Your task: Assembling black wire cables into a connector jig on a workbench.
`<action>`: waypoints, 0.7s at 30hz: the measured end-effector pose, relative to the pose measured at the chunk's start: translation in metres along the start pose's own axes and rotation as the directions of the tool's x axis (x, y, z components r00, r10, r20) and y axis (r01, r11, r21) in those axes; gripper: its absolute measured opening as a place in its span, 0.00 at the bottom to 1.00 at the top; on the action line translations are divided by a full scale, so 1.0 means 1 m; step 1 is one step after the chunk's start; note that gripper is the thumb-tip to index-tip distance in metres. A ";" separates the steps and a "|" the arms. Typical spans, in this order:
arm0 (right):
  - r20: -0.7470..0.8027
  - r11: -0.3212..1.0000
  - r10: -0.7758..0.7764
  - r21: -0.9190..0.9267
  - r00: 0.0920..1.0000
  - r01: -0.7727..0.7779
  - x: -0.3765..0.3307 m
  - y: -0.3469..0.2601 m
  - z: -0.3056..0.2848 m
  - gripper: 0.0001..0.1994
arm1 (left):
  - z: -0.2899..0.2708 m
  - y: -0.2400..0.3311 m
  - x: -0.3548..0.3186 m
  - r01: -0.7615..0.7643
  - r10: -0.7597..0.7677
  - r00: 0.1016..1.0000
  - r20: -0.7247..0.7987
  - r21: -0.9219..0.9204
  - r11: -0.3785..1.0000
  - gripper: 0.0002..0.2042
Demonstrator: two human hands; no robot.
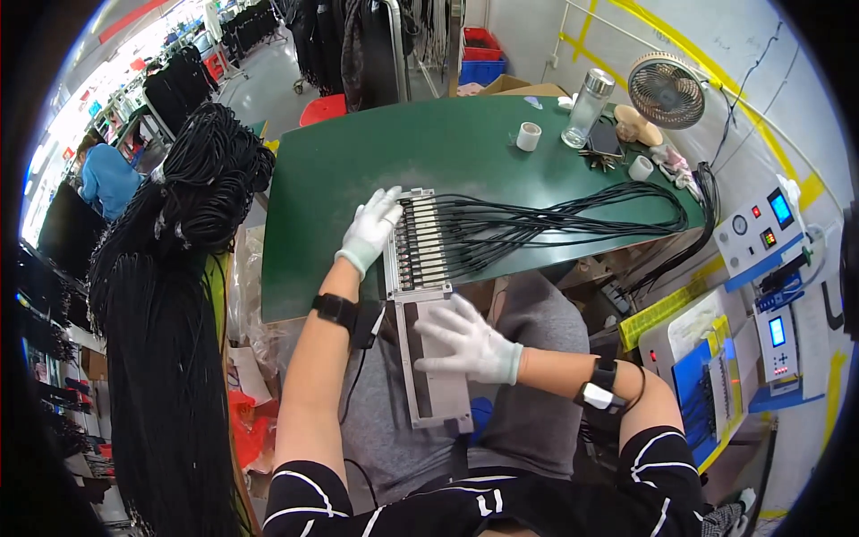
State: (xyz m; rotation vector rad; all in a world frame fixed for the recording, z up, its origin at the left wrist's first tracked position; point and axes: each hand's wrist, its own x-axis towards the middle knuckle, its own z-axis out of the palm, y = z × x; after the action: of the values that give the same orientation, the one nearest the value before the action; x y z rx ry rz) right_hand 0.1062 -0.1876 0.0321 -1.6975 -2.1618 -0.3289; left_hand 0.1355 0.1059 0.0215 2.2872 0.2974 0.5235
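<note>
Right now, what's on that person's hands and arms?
The left hand and right hand wear white gloves with pale green cuffs. Black straps circle both forearms, the right one carrying a white box. Short black sleeves have white stripes.

Two gloved hands (371, 231); one metal fixture (420, 294); two white rolls (529, 136); one fan (667, 89); one bottle (588, 109)

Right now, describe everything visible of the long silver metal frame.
This narrow, apparently metal silver frame points away from the person, its far part on the green table, bearing slim connectors with black cables leading right; its near part overhangs. The white-gloved left hand touches its far corner; the white-gloved right hand is over the near part, contact unclear.
</note>
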 end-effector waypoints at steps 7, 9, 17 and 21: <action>0.057 0.565 0.668 0.610 0.742 -0.556 0.071 0.068 -0.068 0.21 | -0.025 -0.018 -0.070 0.060 -0.224 0.951 -0.212 -0.586 0.808 0.18; -0.028 0.450 0.734 0.769 0.679 -0.454 0.077 0.116 -0.048 0.20 | -0.024 -0.009 -0.078 0.064 -0.250 0.934 -0.254 -0.569 0.820 0.18; 0.017 0.481 0.837 0.451 0.546 -0.752 -0.004 0.126 -0.081 0.28 | -0.026 0.032 -0.091 -0.032 -0.178 0.944 -0.279 -0.613 0.790 0.17; -0.108 0.189 0.981 0.685 0.158 -0.704 -0.153 0.074 -0.146 0.26 | -0.018 0.058 -0.113 -0.091 -0.093 0.975 -0.202 -0.745 0.660 0.20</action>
State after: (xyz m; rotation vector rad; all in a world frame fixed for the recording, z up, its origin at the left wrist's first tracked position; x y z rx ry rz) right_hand 0.2297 -0.3630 0.0956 -1.8909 -0.4137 0.1134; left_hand 0.0296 0.0362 0.0434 1.4054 0.1418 0.7429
